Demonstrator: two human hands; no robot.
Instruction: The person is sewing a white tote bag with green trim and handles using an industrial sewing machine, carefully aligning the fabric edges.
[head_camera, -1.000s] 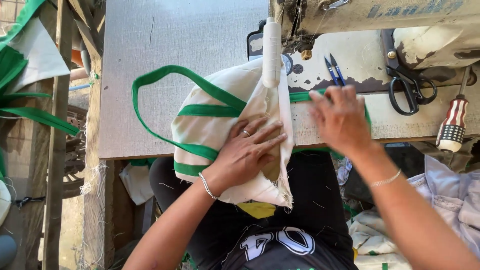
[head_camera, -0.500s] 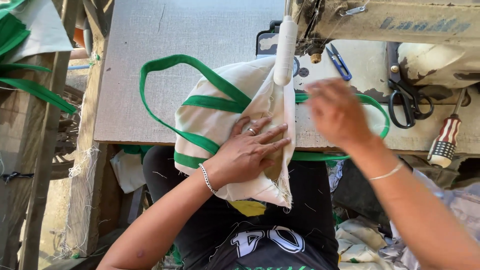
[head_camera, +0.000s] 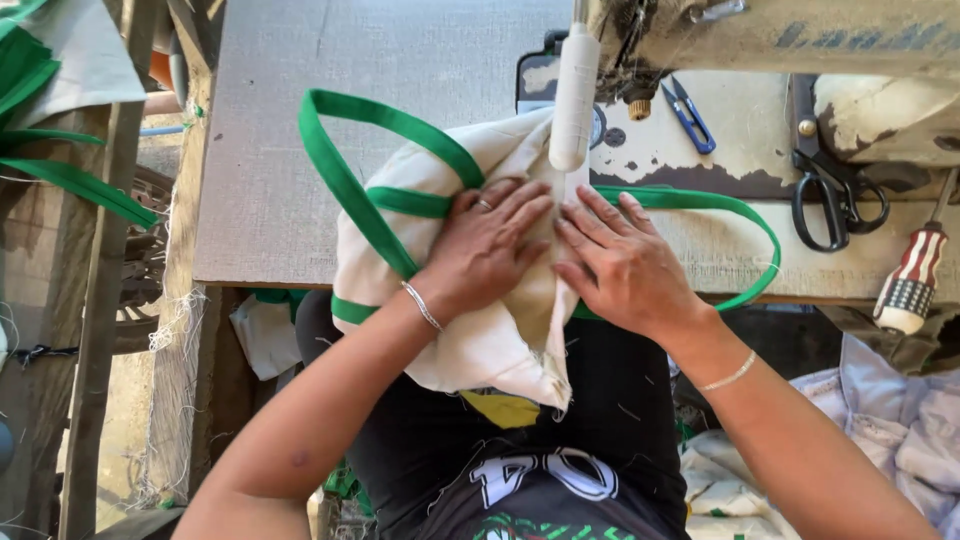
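While the left hand (head_camera: 490, 245) stays flat, the right hand (head_camera: 620, 265) is now pressing, fingers spread, on the soft cream bag (head_camera: 480, 340) with green straps (head_camera: 345, 185).

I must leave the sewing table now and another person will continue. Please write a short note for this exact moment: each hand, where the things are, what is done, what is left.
Left hand: flat, palm down on the cream bag, holding nothing.
Right hand: flat on the same bag beside the left, fingers toward the sewing machine.
Bag: bunched at the table edge, partly over the lap, below the machine head.
Green strap: already on the bag, one loop lying on the table, the other to the right.
Scissors, blue snips and screwdriver: lying at the right, untouched.
Left: I cannot see which seam is unfinished.
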